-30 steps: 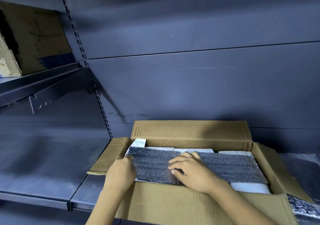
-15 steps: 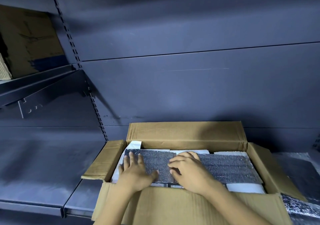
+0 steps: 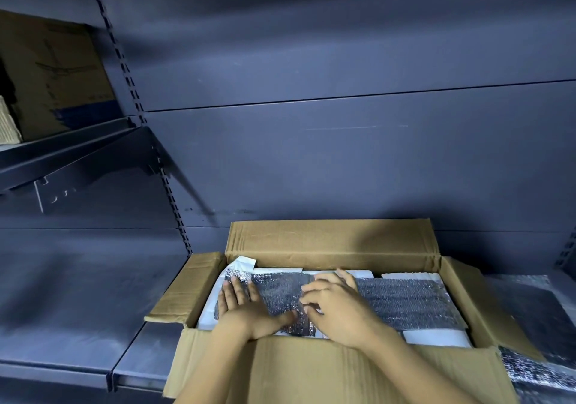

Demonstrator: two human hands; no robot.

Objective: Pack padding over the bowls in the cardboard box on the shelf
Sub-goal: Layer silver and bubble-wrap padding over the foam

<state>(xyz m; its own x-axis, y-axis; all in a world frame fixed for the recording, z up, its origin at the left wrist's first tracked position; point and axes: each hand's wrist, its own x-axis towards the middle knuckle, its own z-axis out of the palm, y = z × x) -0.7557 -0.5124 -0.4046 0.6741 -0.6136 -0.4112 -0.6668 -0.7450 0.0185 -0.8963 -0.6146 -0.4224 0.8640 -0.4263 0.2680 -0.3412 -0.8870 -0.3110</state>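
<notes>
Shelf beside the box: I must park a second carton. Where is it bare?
Bare: the shelf left of the cardboard box, from its left flap outward. Crowded: spare foil lies right of the box; inside, left hand and right hand touch silver padding.

Brown cardboard box (image 3: 330,244); silver-black glittery padding (image 3: 402,304); dark-blue shelf (image 3: 78,310).

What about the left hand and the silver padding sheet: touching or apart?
Touching. The head view shows the left hand lying flat, fingers straight, on the left end of the silver padding sheet.
</notes>
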